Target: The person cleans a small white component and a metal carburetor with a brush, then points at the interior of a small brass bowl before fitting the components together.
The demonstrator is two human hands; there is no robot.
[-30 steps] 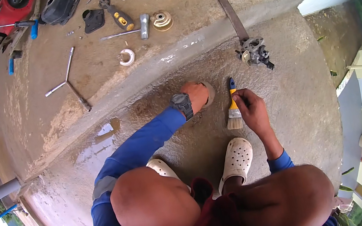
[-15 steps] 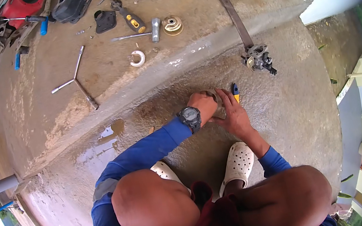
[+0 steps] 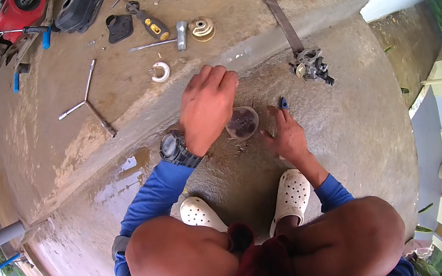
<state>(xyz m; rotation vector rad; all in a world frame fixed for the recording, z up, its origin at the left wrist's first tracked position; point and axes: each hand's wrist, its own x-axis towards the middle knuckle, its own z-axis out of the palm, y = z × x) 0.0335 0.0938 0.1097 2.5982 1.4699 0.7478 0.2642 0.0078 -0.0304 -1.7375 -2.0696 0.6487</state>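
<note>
At the far left, a red housing (image 3: 22, 14) is sitting on the concrete ledge, with a dark grey cover (image 3: 80, 9) lying just to its right. Nearer, a Y-shaped socket wrench (image 3: 87, 99) is resting on the ledge, while a puddle (image 3: 131, 167) is shining on the floor below. Farther right, a black flanged part (image 3: 120, 28), a tool with a black and yellow handle (image 3: 155, 28), a metal T-handled wrench (image 3: 181, 35) and a brass-coloured round part (image 3: 202, 29) are lying close together, with a white open ring (image 3: 161, 71) lying nearer. The left hand (image 3: 207, 109), wearing a black watch (image 3: 175, 148) on its wrist, is hovering with curled fingers; whether they are gripping anything cannot be told. Just right of it, a translucent container (image 3: 242, 123) with dark contents is standing on the wet floor. Beside its right side, the right hand (image 3: 287, 139) is reaching forward with thumb and fingers spread. The blue handle end of a paintbrush (image 3: 284, 102) is showing just past those fingers; contact cannot be told. Farther right, a rusty adjustable wrench (image 3: 273, 9) is stretching nearward to a carburetor (image 3: 310, 67).
</note>
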